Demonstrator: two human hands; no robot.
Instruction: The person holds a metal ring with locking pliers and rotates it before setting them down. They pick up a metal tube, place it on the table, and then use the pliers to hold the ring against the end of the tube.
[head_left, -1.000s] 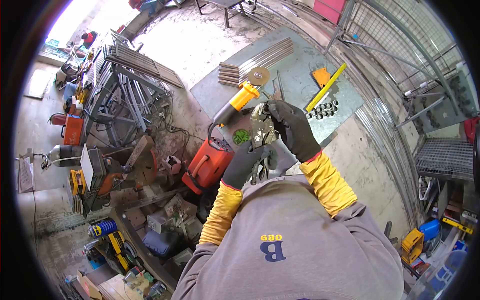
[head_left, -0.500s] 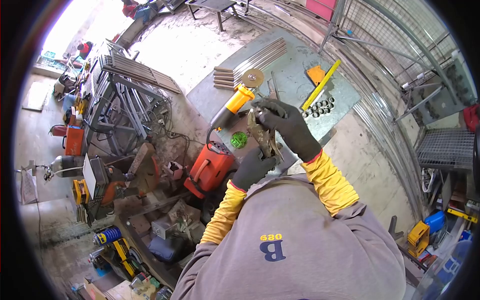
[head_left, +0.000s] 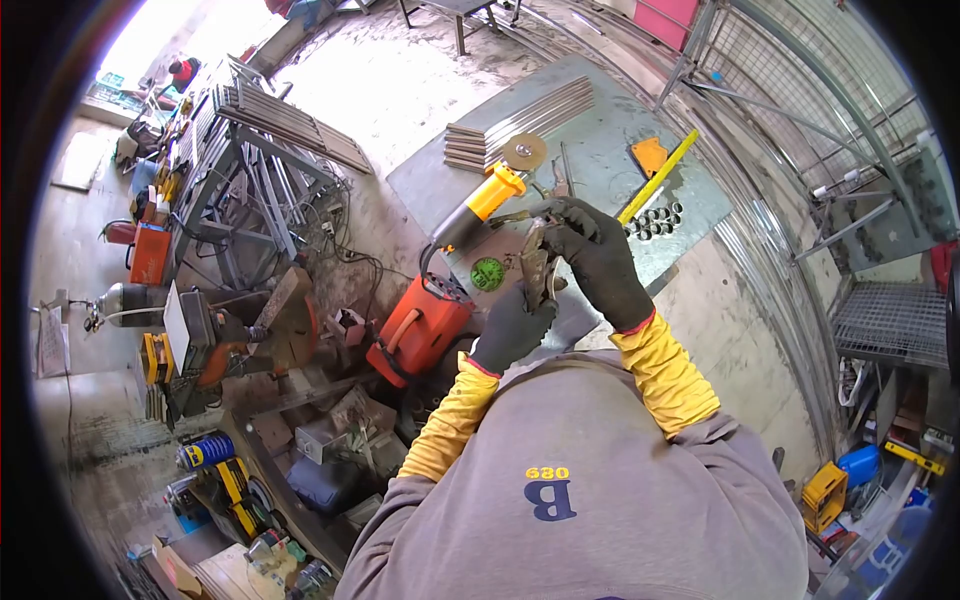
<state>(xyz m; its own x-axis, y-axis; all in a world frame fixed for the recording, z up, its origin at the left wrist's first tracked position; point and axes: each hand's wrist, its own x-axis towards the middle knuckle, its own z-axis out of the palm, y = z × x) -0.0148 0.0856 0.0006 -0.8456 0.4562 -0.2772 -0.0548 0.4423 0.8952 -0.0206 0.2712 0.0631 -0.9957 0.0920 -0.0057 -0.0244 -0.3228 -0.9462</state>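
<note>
My left hand, in a dark glove, is closed around the lower end of worn pliers, which look like locking pliers. At their upper end are the bent, closed fingers of my right hand, gloved too. Whatever lies in those right fingertips is too small and covered to make out. Just beyond the hands rests a yellow and black angle grinder with a round disc. Several short metal rings stand in rows to the right of my right hand.
The metal table also carries cut metal bars, a yellow bar, an orange angled piece and a green round item. An orange machine stands left of my hands. Steel frames and cables occupy the left floor.
The view has shifted slightly, so the table sits a little further right. My right hand's fingers have drawn in closer over the upper end of the pliers; the left keeps its grip.
</note>
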